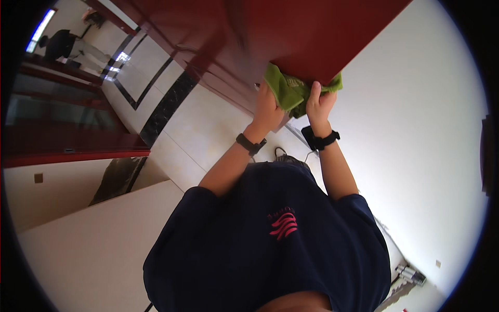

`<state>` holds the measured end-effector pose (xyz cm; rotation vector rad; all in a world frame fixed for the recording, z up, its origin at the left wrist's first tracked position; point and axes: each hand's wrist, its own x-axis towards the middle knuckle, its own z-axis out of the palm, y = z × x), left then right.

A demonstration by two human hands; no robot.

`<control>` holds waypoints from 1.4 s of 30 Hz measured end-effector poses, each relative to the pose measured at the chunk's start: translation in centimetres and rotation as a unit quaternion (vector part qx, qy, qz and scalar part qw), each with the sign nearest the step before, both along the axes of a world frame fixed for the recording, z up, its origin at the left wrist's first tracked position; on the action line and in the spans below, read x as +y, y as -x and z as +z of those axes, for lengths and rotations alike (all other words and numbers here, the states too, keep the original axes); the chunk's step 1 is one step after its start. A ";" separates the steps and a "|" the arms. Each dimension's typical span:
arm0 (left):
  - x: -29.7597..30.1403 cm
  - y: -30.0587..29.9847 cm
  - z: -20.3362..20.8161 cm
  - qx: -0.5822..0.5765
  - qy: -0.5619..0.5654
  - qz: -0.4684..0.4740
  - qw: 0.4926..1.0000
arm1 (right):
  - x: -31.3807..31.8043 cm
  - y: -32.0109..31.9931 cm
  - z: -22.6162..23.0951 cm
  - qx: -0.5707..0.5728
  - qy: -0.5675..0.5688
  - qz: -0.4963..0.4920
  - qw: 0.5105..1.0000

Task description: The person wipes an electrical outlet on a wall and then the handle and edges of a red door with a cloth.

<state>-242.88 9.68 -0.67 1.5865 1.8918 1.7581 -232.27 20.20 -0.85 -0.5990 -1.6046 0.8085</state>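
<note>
Both my hands are on a green cloth (293, 93), which lies bunched against the near edge of a glossy dark red panelled piece (312, 36), a door or a cabinet. My left hand (267, 110) grips the cloth's left side, its fingertips hidden by the folds. At the right side, my right hand (319, 105) holds the cloth with the thumb up along its front. A black band (250, 144) circles my left wrist, and a black watch-like band (319, 139) is on my right one.
A white wall (416, 104) stands close on the right. Pale floor tiles (192, 130) with a dark border (169, 109) stretch left. A dark red framed glass panel (57, 112) stands at the left. Farther off, a person (62, 46) in dark clothing bends over.
</note>
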 end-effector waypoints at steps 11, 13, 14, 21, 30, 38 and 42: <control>-1.1 -0.8 -2.7 0.107 0.039 -0.028 0.993 | -1.3 -1.4 -5.1 -0.030 0.172 0.041 0.984; -0.8 -0.8 -2.7 0.101 0.041 -0.020 0.994 | -1.3 -1.9 -4.8 -0.074 0.193 0.038 0.978; -0.7 -0.7 -2.6 0.092 0.032 -0.024 0.995 | -1.3 -1.9 -4.8 -0.062 0.207 0.027 0.976; -2.8 0.1 -1.7 0.058 0.000 -0.018 0.998 | -2.0 -2.6 -4.7 -0.100 0.196 -0.034 0.975; -8.0 0.9 -7.0 -0.378 -0.047 0.037 0.924 | -1.4 -7.3 -3.3 -0.066 0.123 -0.026 0.990; -6.8 3.4 -3.8 -0.551 -0.219 0.003 0.805 | -2.6 -9.7 -0.8 -0.128 -0.045 0.148 0.980; -5.6 3.7 0.8 -0.435 -0.248 0.013 0.866 | -3.8 -10.5 0.4 -0.075 -0.068 0.068 0.993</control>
